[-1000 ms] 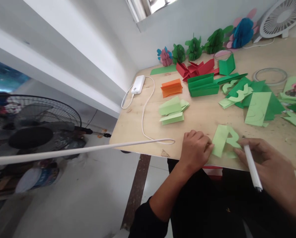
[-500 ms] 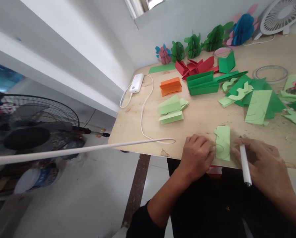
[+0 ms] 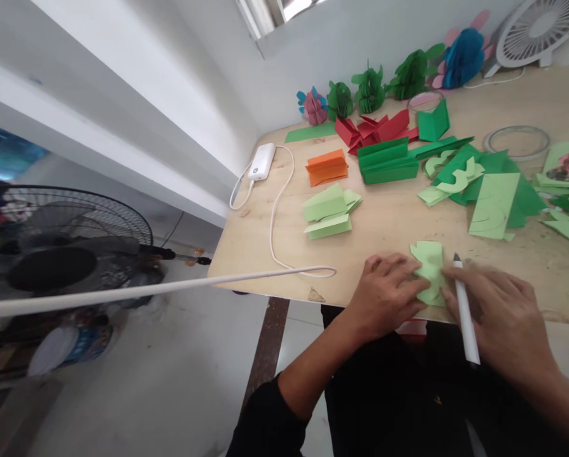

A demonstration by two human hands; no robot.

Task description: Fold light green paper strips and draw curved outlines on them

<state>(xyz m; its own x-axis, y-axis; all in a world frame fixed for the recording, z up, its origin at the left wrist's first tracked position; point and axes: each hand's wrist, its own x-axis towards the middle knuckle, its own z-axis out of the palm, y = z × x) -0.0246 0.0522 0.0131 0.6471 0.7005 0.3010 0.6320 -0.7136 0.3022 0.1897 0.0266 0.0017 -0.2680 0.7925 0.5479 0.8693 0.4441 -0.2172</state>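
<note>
A light green piece of paper (image 3: 430, 263) with a notched left edge lies near the table's front edge, a smaller curved piece seemingly on top of it. My left hand (image 3: 384, 289) rests beside it, fingers spread and their tips on the paper's left part. On the other side my right hand (image 3: 508, 311) holds a white pen (image 3: 466, 317) between thumb and fingers, dark tip pointing away from me. The fingertips of that hand touch the paper's right edge.
Folded light green papers (image 3: 329, 209), an orange stack (image 3: 327, 167), green stacks (image 3: 389, 162) and red folded paper (image 3: 373, 130) lie further back. Paper scraps (image 3: 496, 203) and a tape roll (image 3: 517, 141) are at right. A white cable (image 3: 272, 222) crosses the left side.
My left hand has moved right and its fingers have spread onto the paper. The pen has turned slightly in my right hand, and its dark tip now shows.
</note>
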